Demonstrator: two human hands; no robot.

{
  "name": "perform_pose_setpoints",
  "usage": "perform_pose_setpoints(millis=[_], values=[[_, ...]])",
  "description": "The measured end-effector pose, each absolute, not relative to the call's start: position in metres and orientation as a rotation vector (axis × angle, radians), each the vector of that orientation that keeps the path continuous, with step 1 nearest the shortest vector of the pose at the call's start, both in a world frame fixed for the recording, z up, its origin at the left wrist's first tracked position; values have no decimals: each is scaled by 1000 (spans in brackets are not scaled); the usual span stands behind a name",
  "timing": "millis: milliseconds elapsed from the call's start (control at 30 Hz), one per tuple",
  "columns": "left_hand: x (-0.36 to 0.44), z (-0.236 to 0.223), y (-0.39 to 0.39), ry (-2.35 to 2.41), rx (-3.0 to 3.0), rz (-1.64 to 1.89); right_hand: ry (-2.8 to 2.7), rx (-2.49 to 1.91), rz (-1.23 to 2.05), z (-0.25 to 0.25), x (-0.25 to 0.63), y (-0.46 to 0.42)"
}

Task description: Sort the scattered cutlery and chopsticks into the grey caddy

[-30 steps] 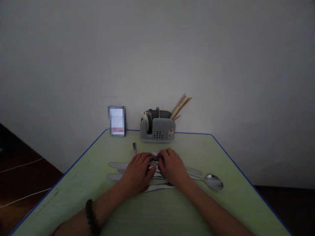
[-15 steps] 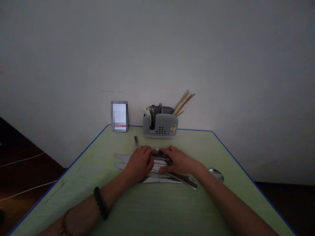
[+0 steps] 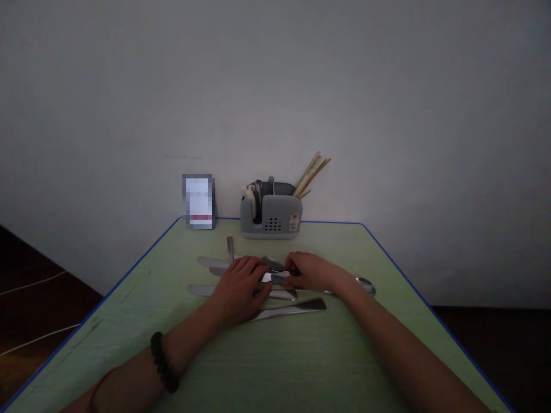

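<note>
Slim silver knives (image 3: 200,291) near a shiny-bowled spoon (image 3: 367,285)

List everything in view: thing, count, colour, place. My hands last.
Table: one, green with blue edge, centre
Wall: one, grey, behind table
Floor: one, dark, both sides
Cords: two, pale, far left
Lit screen: one, pale, table's far left corner
Holder: one, grey, table's far edge
Sticks: several, tan, holder's right end
Other contents: several, dark and pale, inside holder
Knives: at least three, silver, mid-table
Spoon: one clear, silver, right of knives
Other cutlery: count unclear, silver, mid-table
Bracelet: one, black, left wrist
Left hand: one, bare, over knives
Right hand: one, bare, among cutlery
</note>
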State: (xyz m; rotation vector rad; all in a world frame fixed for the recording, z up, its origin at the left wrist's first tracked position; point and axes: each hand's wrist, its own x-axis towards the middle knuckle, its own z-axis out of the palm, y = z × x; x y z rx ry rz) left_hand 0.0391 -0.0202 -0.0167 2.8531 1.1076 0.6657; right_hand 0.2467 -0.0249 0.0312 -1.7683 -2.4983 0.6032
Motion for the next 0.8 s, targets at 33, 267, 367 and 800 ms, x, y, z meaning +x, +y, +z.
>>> perform_pose_setpoints(millis=[33, 267, 367, 800], values=[[39, -17, -20, 1138, 2849, 672, -2517, -1776, 604, 33, 247, -25], [38, -22, -19, 1214, 2825, 759, -2606, -1727, 557, 35, 250, -24], [37, -24, -19, 1253, 2835, 777, -2579, -1760, 522, 34, 249, -24], [40, -16, -20, 1352, 2866, 486, -2389, -1618, 576, 14, 262, -13]])
